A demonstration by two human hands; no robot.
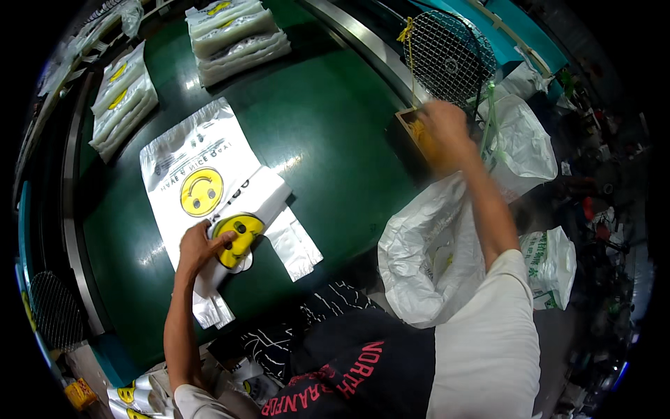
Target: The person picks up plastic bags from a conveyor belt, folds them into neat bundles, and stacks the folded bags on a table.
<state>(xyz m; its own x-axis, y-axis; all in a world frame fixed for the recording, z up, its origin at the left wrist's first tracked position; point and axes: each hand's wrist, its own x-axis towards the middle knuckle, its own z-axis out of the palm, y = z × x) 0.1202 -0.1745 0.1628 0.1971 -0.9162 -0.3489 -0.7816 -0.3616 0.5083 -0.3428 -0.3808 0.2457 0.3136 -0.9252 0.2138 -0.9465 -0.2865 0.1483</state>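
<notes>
On the green table surface (335, 174) lies a stack of white plastic carrier bags (174, 157) with a yellow smiley print. Its near part is folded over into a thick bundle, and the bag handles stick out below and to the right. My left hand (200, 248) grips this folded part, thumb on top across a second smiley. Over at the right, my right hand (447, 129) is at a small open box (399, 133) on the table's edge. Thin yellow bands (423, 142) show inside it. Motion smears the fingers, so whether they hold anything is hidden.
Folded stacks of smiley bags lie at the far left (125, 101) and far middle (237, 42). A large white sack (419, 251) stands open below my right arm. Beyond the box is a round fan with a wire guard (450, 59). A metal rail (370, 49) runs along the table.
</notes>
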